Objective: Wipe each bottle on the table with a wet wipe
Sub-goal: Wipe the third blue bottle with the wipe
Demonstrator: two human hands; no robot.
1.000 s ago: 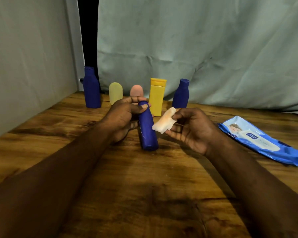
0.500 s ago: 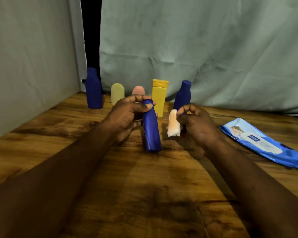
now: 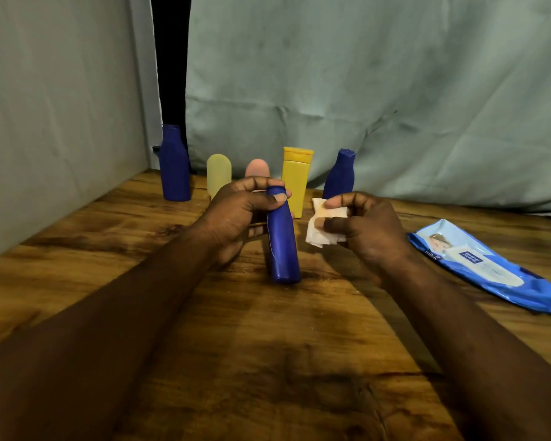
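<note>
Head view, nearest first: two bare forearms reach out over the wooden table toward its middle. The left hand has its grip closed round the neck end of a dark blue bottle, thumb laid across the front just under the cap and fingers curled behind. That bottle is close to upright, its long axis running from the base, which is nearest me and down at the table, up to the cap, which points up and leans a little away and to the left; I cannot tell whether the base rests on the wood. Just right of it, apart from it, the right hand pinches a crumpled wet wipe between thumb and curled fingers. Further right a blue wipes pack lies flat on the table. Along the far edge stand five more: a tall blue bottle, a pale yellow bottle, a pink bottle partly hidden by the left hand, a yellow bottle and a smaller blue bottle, all cap up. Behind them hangs a grey-green cloth.
</note>
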